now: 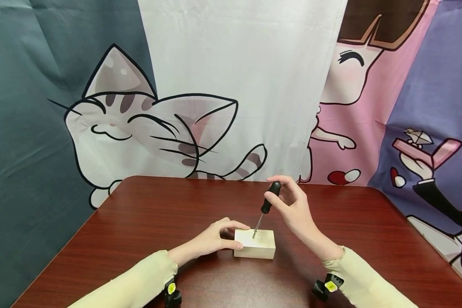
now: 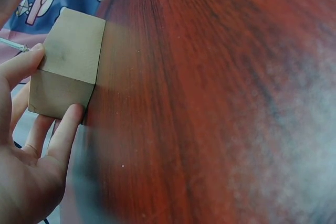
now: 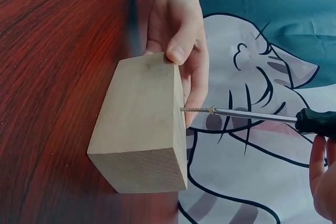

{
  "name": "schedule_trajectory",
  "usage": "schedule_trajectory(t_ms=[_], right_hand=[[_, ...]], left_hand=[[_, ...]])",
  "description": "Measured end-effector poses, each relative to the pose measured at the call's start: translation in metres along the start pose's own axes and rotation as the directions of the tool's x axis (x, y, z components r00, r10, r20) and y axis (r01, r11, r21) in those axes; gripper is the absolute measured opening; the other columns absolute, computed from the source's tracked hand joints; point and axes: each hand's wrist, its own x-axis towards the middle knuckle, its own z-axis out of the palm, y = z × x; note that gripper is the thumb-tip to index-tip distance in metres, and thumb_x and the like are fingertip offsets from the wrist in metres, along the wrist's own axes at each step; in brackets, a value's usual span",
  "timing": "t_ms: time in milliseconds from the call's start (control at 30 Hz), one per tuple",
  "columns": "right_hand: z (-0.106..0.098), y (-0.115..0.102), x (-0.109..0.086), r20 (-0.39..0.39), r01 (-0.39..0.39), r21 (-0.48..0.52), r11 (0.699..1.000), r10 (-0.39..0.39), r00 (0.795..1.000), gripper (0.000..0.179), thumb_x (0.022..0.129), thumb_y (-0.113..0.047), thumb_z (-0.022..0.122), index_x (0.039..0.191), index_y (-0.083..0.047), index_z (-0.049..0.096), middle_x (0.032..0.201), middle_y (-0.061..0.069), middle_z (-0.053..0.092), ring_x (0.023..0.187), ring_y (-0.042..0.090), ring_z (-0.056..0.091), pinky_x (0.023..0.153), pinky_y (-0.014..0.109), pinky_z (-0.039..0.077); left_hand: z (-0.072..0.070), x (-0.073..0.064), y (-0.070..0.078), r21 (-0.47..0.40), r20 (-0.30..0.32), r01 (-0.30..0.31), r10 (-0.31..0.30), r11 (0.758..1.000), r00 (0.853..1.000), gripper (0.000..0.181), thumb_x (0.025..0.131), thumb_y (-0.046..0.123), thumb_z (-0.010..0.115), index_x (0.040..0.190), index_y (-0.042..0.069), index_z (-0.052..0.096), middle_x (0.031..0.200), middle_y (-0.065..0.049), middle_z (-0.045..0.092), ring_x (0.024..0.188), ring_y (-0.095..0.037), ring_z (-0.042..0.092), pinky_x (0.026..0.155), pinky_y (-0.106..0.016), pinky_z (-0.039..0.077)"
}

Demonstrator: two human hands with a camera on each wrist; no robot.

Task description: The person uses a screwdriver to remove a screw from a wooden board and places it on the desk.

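A pale wooden block (image 1: 259, 246) lies on the table, and my left hand (image 1: 215, 237) grips its left end between thumb and fingers. A screw (image 3: 195, 109) stands in the block's top face, most of its threaded shank showing. The tip of a screwdriver (image 3: 257, 115) meets the screw's head. My right hand (image 1: 292, 205) holds the screwdriver by its black handle (image 1: 271, 196), thumb on one side and fingers on the other. The tool leans slightly to the right in the head view. In the left wrist view, the thumb presses near the block's top edge.
The dark red wooden table (image 1: 158, 205) spreads around the block on every side. Behind its far edge hangs a cloth backdrop (image 1: 238, 55) with a cartoon cat and figures. Each wrist wears a small black camera mount (image 1: 327, 285) near the sleeve.
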Motion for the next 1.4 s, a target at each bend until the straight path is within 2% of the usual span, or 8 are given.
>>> schedule_trajectory(t_ms=[267, 467, 500, 600, 833, 1033, 1267, 1400], right_hand=[[-0.0010, -0.0016, 0.0012, 0.024, 0.018, 0.007, 1.000, -0.018, 1.000, 0.042, 0.093, -0.001, 0.064, 0.134, -0.002, 0.055, 0.106, -0.001, 0.067, 0.098, 0.009, 0.067, 0.088, 0.020, 0.053], [-0.0019, -0.0013, 0.0029, 0.079, 0.003, 0.129, 0.992, -0.013, 0.997, 0.042, 0.094, 0.010, 0.039, 0.134, 0.003, 0.049, 0.111, 0.010, 0.069, 0.096, 0.013, 0.072, 0.084, 0.034, 0.059], [-0.0018, -0.0012, 0.0030, 0.085, 0.001, 0.148, 0.989, -0.013, 0.996, 0.043, 0.093, 0.010, 0.038, 0.134, 0.003, 0.049, 0.112, 0.007, 0.069, 0.096, 0.014, 0.072, 0.084, 0.035, 0.059], [-0.0008, 0.0001, 0.0030, 0.087, 0.020, 0.160, 0.987, -0.035, 0.996, 0.037, 0.095, 0.009, 0.043, 0.132, 0.006, 0.049, 0.115, 0.007, 0.068, 0.100, 0.013, 0.070, 0.086, 0.036, 0.059], [0.0018, 0.0010, 0.0022, 0.021, 0.027, 0.037, 0.999, -0.028, 0.999, 0.037, 0.090, 0.001, 0.066, 0.126, 0.000, 0.057, 0.112, -0.003, 0.064, 0.097, 0.007, 0.064, 0.086, 0.019, 0.053], [0.0007, -0.0004, 0.0008, 0.023, -0.012, 0.009, 1.000, 0.012, 1.000, 0.039, 0.091, -0.003, 0.068, 0.129, -0.006, 0.058, 0.104, -0.001, 0.059, 0.083, 0.005, 0.064, 0.076, 0.020, 0.054], [0.0010, 0.0000, 0.0001, 0.044, -0.001, 0.022, 1.000, 0.000, 0.999, 0.044, 0.093, -0.004, 0.067, 0.136, -0.005, 0.056, 0.110, -0.001, 0.054, 0.089, 0.008, 0.065, 0.080, 0.021, 0.055], [0.0009, 0.0009, 0.0009, 0.048, 0.008, 0.025, 1.000, -0.009, 0.999, 0.053, 0.093, -0.002, 0.065, 0.143, -0.008, 0.051, 0.107, -0.002, 0.059, 0.091, 0.008, 0.065, 0.084, 0.020, 0.053]], left_hand=[[0.0006, 0.0001, -0.0011, -0.001, -0.001, -0.008, 0.008, 1.000, 1.000, 0.044, 0.084, 0.032, 0.079, 0.126, 0.032, 0.067, 0.099, -0.003, 0.056, 0.102, -0.014, 0.058, 0.092, -0.033, 0.048], [0.0005, -0.0003, 0.0000, -0.007, -0.003, -0.004, 0.004, 1.000, 1.000, 0.044, 0.084, 0.032, 0.079, 0.126, 0.032, 0.067, 0.099, -0.003, 0.057, 0.101, -0.015, 0.059, 0.091, -0.034, 0.048], [0.0004, -0.0002, 0.0001, -0.006, -0.003, -0.004, 0.004, 1.000, 1.000, 0.044, 0.084, 0.032, 0.079, 0.126, 0.032, 0.067, 0.099, -0.003, 0.057, 0.101, -0.015, 0.059, 0.091, -0.034, 0.048], [0.0004, -0.0003, -0.0001, -0.006, -0.002, -0.004, 0.004, 1.000, 1.000, 0.044, 0.084, 0.032, 0.079, 0.126, 0.032, 0.067, 0.099, -0.003, 0.057, 0.100, -0.015, 0.058, 0.091, -0.034, 0.048], [0.0005, -0.0007, 0.0003, 0.003, 0.001, -0.007, 0.007, 1.000, 1.000, 0.044, 0.084, 0.033, 0.078, 0.127, 0.031, 0.067, 0.100, -0.002, 0.057, 0.101, -0.013, 0.058, 0.092, -0.033, 0.048], [0.0001, -0.0010, 0.0012, 0.000, 0.003, -0.002, 0.002, 1.000, 1.000, 0.044, 0.084, 0.033, 0.078, 0.127, 0.032, 0.067, 0.100, -0.001, 0.057, 0.102, -0.013, 0.058, 0.092, -0.033, 0.048], [0.0004, -0.0014, 0.0015, -0.003, 0.005, -0.003, 0.003, 1.000, 1.000, 0.045, 0.084, 0.033, 0.078, 0.127, 0.031, 0.066, 0.101, -0.001, 0.056, 0.101, -0.013, 0.058, 0.092, -0.033, 0.048], [0.0005, -0.0014, 0.0015, -0.003, 0.006, -0.010, 0.010, 1.000, 1.000, 0.045, 0.084, 0.033, 0.078, 0.127, 0.030, 0.066, 0.101, -0.001, 0.056, 0.101, -0.012, 0.058, 0.092, -0.032, 0.048]])
